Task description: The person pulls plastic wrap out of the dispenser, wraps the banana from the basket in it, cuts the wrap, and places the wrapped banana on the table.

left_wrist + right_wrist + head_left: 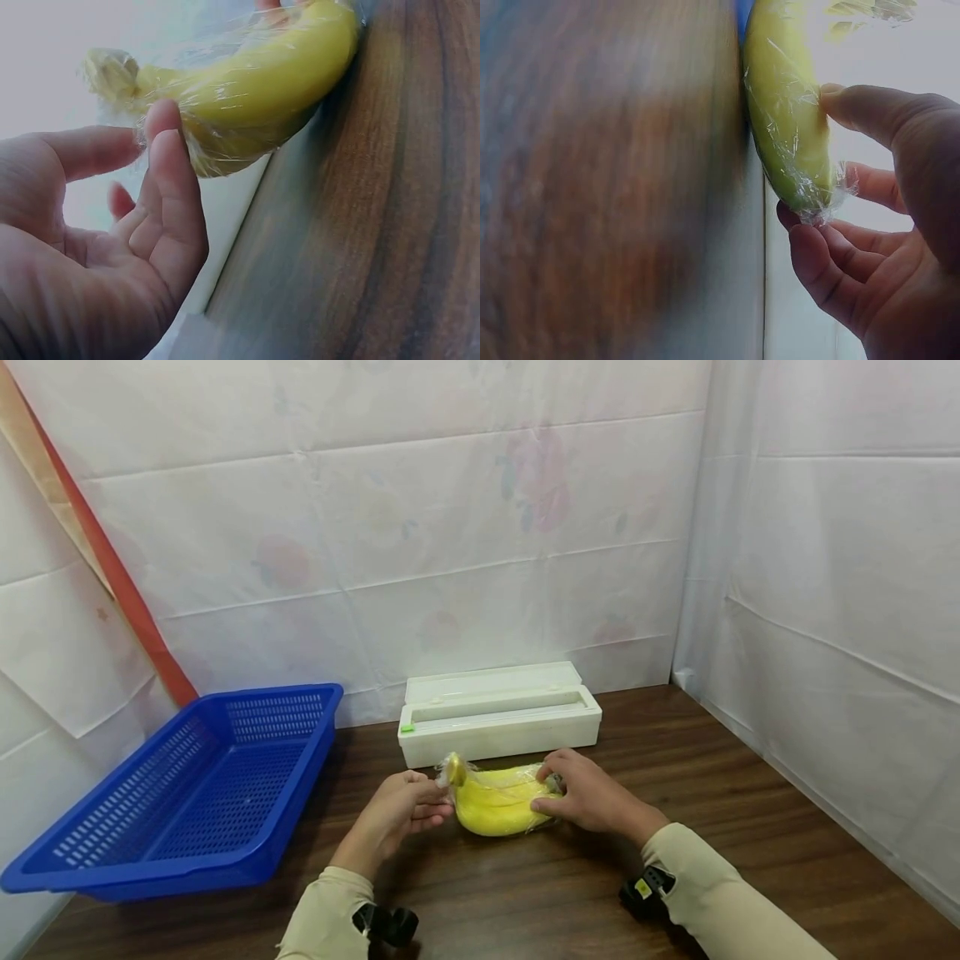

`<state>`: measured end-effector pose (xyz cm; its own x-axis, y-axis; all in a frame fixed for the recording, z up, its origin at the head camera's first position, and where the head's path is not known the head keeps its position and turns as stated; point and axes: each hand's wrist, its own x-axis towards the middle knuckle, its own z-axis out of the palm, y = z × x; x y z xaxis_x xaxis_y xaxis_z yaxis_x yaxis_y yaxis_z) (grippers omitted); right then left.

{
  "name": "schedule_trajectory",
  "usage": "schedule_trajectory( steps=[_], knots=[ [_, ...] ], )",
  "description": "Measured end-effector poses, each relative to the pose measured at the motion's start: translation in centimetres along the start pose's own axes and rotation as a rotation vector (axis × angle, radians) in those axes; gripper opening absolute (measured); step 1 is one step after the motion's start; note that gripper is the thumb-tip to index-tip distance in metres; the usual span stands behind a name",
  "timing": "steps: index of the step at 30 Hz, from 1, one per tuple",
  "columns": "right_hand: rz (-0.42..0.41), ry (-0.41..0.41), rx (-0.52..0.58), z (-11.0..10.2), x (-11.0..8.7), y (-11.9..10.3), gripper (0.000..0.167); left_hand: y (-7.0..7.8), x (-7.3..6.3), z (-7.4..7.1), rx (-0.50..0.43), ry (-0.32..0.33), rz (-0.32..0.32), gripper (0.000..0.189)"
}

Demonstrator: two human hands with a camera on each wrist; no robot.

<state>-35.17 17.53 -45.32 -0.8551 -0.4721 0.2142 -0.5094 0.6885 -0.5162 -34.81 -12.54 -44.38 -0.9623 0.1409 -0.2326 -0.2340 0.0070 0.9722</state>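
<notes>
A bunch of yellow bananas [495, 810] wrapped in clear cling film lies on the brown wooden table, stem end to the left. At that end my left hand [401, 810] pinches the film between thumb and fingertips, just below the stem [112, 75]. My right hand [592, 793] grips the opposite end, where the film [817, 199] bunches up at the tips. In the right wrist view its thumb [855, 105] presses on the side of a banana, and the other fingers curl around the tip.
Right behind the bananas stands a long white cling film box [498, 739] with its lid [491, 681] raised. A blue plastic basket [318, 752] with slotted walls sits to the left. White sheeting [450, 543] hangs behind and along the right side of the table [712, 785].
</notes>
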Motion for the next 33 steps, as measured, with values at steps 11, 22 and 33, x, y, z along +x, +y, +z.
schedule_trajectory(
  steps=[11, 22, 33],
  knots=[
    [-0.033, 0.007, 0.003, 0.0, -0.1, 0.0, 0.033, -0.5, 0.1, 0.5, 0.076, 0.065, 0.056, 0.014],
    [-0.026, 0.012, -0.005, 0.1, -0.2, 0.0, 0.032, 0.6, -0.5, 0.1, 0.151, 0.059, 0.021, 0.042],
    [0.016, 0.039, -0.039, -0.2, -0.3, -0.5, 0.029, 1.0, -0.7, -0.3, 0.198, 0.086, 0.02, 0.075]
  ],
)
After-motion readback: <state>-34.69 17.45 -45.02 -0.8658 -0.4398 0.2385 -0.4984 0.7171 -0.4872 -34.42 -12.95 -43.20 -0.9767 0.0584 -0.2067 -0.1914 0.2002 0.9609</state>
